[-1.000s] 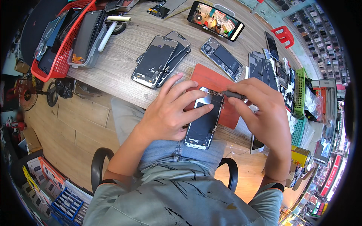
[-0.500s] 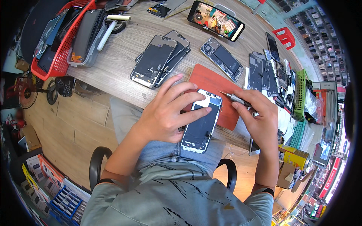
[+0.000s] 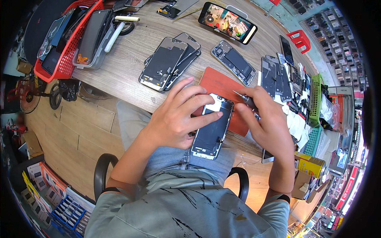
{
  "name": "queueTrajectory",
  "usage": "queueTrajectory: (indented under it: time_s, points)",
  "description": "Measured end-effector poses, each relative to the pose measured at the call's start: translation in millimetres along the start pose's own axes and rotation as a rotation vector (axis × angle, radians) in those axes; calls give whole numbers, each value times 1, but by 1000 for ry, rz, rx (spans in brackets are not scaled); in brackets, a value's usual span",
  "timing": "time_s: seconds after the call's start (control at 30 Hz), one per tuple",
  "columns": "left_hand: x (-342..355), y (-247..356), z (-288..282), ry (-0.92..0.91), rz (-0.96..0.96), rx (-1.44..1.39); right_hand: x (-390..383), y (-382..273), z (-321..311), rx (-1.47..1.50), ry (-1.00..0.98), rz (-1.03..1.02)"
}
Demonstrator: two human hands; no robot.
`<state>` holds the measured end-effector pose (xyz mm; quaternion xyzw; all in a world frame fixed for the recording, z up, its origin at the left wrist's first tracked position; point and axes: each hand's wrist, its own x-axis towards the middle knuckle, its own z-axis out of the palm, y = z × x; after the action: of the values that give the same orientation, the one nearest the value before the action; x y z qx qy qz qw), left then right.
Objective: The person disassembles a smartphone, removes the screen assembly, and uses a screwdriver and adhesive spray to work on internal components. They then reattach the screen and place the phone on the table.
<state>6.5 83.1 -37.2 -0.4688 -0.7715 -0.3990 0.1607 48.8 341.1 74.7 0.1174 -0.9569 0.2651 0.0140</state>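
My left hand (image 3: 178, 115) grips a phone screen (image 3: 212, 133) by its left and upper side, with two fingers lying across its dark back. The screen is tilted over my lap at the near edge of a red-brown mat (image 3: 222, 81). In my right hand (image 3: 270, 121) is a pen-shaped metal tool (image 3: 248, 101) with a thin pointed tip, pinched between thumb and fingers. Its tip points to the upper left, beside the screen's top end and apart from it. The fingers under the screen are hidden.
Stacked phone screens (image 3: 162, 63) lie beyond my left hand, and an opened phone housing (image 3: 234, 62) beyond the mat. A lit phone (image 3: 227, 23) stands propped at the back. Left is a red basket (image 3: 65, 53); right are more screens (image 3: 274, 77) and a green basket (image 3: 316, 99).
My right hand has turned a little, and the tool's tip has shifted slightly right and up. The phone screen has tilted slightly in my left hand.
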Motion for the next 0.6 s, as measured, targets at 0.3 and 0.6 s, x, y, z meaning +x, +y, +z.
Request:
queueTrajectory:
  time_s: [0.3, 0.6]
  points:
    - [-1, -3, 3, 2, 26, 16, 1, 15, 39, -56, 85, -152]
    - [-3, -4, 6, 13, 16, 27, 1, 10, 43, -78, 101, -168]
